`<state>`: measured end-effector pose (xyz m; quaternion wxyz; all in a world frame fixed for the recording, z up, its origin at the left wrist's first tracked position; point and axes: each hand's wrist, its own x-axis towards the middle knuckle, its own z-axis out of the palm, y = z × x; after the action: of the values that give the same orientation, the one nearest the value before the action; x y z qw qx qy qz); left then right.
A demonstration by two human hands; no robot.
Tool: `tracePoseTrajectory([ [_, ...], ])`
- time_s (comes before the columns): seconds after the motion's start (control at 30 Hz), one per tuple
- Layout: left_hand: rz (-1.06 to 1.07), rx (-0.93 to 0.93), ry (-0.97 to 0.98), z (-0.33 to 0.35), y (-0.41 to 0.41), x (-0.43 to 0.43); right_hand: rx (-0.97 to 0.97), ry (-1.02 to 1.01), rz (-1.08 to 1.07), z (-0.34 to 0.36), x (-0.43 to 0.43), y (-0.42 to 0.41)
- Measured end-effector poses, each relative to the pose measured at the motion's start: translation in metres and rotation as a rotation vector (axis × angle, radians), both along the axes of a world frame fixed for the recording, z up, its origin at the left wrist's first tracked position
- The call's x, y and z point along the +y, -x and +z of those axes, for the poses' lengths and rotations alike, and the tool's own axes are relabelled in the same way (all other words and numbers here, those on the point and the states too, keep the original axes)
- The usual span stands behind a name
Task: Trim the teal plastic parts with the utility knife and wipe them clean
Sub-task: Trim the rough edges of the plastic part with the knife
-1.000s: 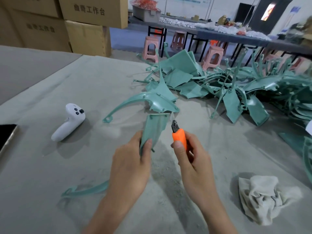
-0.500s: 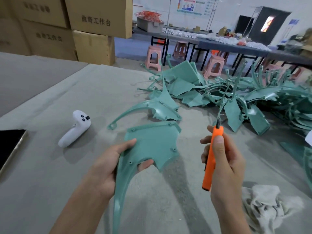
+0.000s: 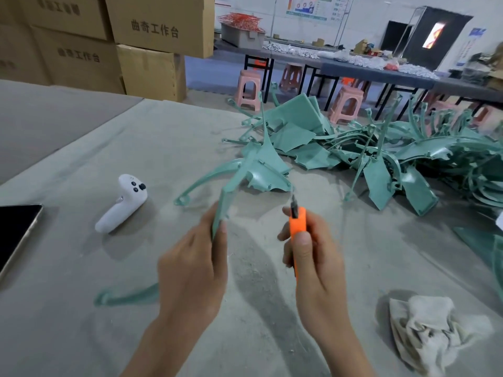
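My left hand (image 3: 193, 270) grips a teal plastic part (image 3: 223, 205) turned edge-on toward me, its curved arm (image 3: 128, 296) trailing down to the left behind my wrist. My right hand (image 3: 313, 262) holds the orange utility knife (image 3: 297, 227) upright, blade tip up, a short gap to the right of the part. A crumpled white rag (image 3: 424, 330) lies on the table at the lower right. A big pile of teal parts (image 3: 367, 153) covers the far right of the table, with one curved teal part (image 3: 261, 172) just beyond my hands.
A white game controller (image 3: 122, 202) lies left of my hands and a dark phone (image 3: 16, 229) at the left edge. The grey table cloth (image 3: 81, 308) carries plastic dust. Cardboard boxes (image 3: 152, 50) stand far left; pink stools (image 3: 249, 88) and tables behind.
My left hand has turned the teal part from flat and face-up to edge-on. My right hand has brought the knife down and inward toward it.
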<state>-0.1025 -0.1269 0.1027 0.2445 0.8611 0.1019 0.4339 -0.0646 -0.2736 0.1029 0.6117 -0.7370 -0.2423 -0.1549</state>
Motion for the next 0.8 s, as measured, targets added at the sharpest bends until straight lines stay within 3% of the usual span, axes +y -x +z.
tracePoseTrajectory([
  [0.1,0.006,0.204,-0.055,-0.017,0.003,-0.012,-0.041,0.058,-0.037,-0.007,0.006,0.007],
  [0.3,-0.021,0.286,0.105,-0.008,0.008,-0.037,-0.084,0.146,-0.066,-0.011,0.009,0.014],
  [0.47,-0.013,0.189,0.061,-0.004,0.011,-0.044,-0.088,0.132,-0.031,-0.007,0.008,0.014],
  [0.8,-0.039,0.178,0.067,-0.001,0.018,-0.044,-0.065,0.149,0.013,-0.009,0.005,0.01],
])
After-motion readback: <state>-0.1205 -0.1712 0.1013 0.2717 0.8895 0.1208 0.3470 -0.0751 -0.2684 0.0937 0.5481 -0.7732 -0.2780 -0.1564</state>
